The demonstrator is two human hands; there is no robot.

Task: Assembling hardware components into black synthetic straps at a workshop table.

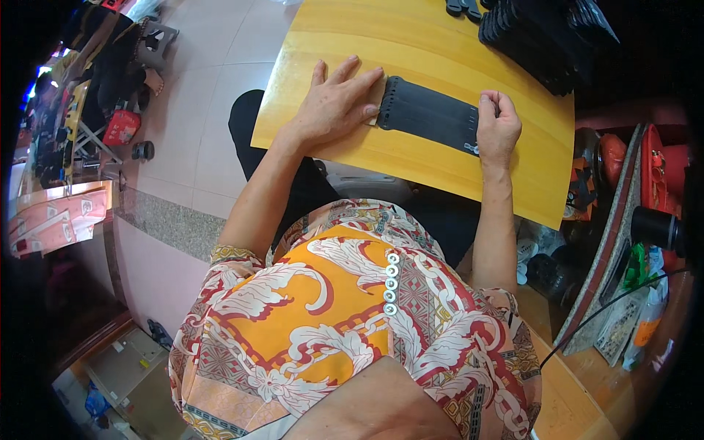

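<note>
A flat black rectangular piece [433, 111] lies on the yellow wooden table [337, 29]. Its left edge is scalloped with a row of small holes; pale marks run along its right end, and a small whitish print [471, 148] sits at the lower right corner. My left hand [334, 110] rests beside the scalloped edge, fingers spread, thumb tip close to that edge. A narrow tan strip [379, 99] shows between the hand and the piece. At the right end, my right hand [500, 125] is closed, fingers curled over the piece's edge; what they grip is hidden.
A thick stack of black pieces [524, 48] stands at the table's far right, near small black parts [463, 9]. Right of the table, a shelf holds red items, a dark cylinder [655, 226] and a bottle [647, 323]. Another person [103, 44] is at the far left.
</note>
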